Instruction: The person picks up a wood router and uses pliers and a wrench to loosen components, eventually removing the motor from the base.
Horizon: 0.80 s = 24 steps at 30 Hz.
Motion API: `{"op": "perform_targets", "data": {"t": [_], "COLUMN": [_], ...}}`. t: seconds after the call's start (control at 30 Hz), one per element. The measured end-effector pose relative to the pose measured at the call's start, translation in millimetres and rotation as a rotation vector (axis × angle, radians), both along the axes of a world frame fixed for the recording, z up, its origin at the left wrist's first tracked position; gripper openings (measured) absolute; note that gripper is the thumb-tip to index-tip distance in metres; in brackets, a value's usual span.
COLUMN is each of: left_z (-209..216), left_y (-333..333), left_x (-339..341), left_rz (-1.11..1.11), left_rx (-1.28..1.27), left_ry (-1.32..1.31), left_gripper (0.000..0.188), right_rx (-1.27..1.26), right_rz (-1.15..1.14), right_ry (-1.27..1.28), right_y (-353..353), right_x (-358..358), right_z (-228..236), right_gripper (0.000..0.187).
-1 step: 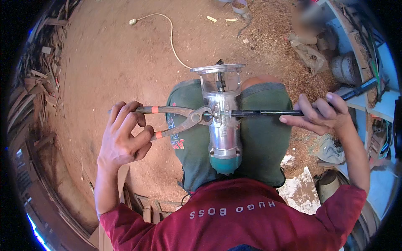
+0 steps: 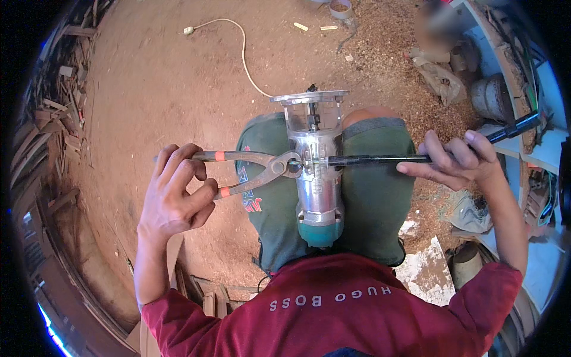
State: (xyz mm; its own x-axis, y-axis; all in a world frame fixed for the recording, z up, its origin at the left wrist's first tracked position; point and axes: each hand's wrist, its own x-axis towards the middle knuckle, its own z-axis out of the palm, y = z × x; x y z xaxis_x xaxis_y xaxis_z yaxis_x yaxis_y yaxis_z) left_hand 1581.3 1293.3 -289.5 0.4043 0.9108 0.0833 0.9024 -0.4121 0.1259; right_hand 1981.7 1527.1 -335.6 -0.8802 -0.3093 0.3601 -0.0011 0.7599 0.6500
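Note:
A trim router (image 2: 318,184) with a silver body, clear base and teal end cap lies between my thighs, its round base plate pointing away from me. My left hand (image 2: 178,193) is closed around the spread handles of the pincers (image 2: 262,168), which have orange bands. Their jaws sit against the router's left side, at a small bolt on its clamp. From the right, a long black L-shaped wrench (image 2: 380,159) meets the same clamp. My right hand (image 2: 458,160) grips it near its bend, index finger stretched along the shaft.
A cream power cord (image 2: 242,50) runs from behind the base to a plug on the dirt floor. Wood scraps (image 2: 56,119) pile up at the left. Sawdust, a plastic bag (image 2: 443,80) and a metal pot (image 2: 491,98) lie at the right, beside pale blue shelving.
The wrench's bent end and my right forearm have shifted very slightly outward to the right. The pincers, the router and my left hand look the same.

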Motion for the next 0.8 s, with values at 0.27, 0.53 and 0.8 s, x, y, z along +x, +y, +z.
{"op": "perform_targets", "data": {"t": [0.27, 0.53, 0.8], "left_z": [3.7, 5.9, 6.8], "left_y": [-1.3, -3.6, -3.8], "left_x": [-0.1, 2.3, 4.9], "left_rz": [0.007, 0.012, 0.029], "left_rx": [0.0, -0.011, 0.006], "left_ry": [-0.003, -0.003, 0.027], "left_gripper": [0.027, 0.031, 0.026], "right_rx": [0.014, -1.272, -2.551], "right_rz": [0.061, -0.182, -0.613], "right_ry": [-0.052, -0.08, -0.086], "right_y": [4.5, -17.5, -43.7], "right_x": [-3.4, 0.1, -1.4], "right_z": [16.5, 22.1, 20.8], "right_gripper": [0.056, 0.032, 0.034]}}
